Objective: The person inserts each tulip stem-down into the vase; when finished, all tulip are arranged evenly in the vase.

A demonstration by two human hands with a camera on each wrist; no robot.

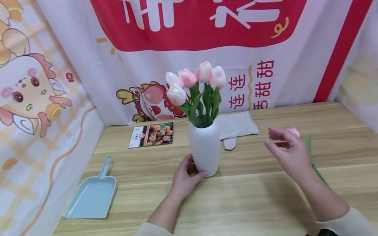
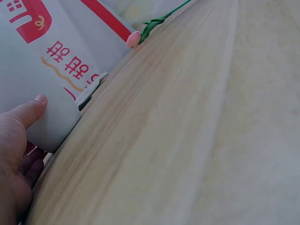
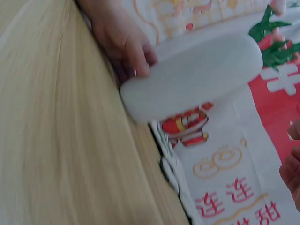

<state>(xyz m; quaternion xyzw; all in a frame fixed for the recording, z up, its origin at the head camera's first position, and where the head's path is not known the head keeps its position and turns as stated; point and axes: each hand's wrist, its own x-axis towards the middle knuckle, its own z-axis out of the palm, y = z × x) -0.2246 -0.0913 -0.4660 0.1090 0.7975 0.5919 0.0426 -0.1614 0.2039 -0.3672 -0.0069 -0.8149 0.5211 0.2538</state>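
A tall white vase [image 1: 205, 147] stands upright on the wooden table, holding several pink-and-white tulips [image 1: 188, 79] with green leaves. Low on its side, my left hand [image 1: 182, 179] grips it, thumb across the front and fingers round the far side. The left wrist view also shows the thumb [image 2: 35, 110] against the vase. My right hand [image 1: 291, 153] is raised over the right part of the table, fingers loosely bent with nothing between them. Partly hidden behind that hand, a single pink tulip [image 1: 310, 150] lies on the table.
A light blue dustpan [image 1: 93, 194] lies at the left. Near the back edge is a flower-picture packet [image 1: 155, 134], and behind the vase a folded grey cloth [image 1: 238, 125]. Printed curtains [image 1: 206, 32] hang behind and at both sides.
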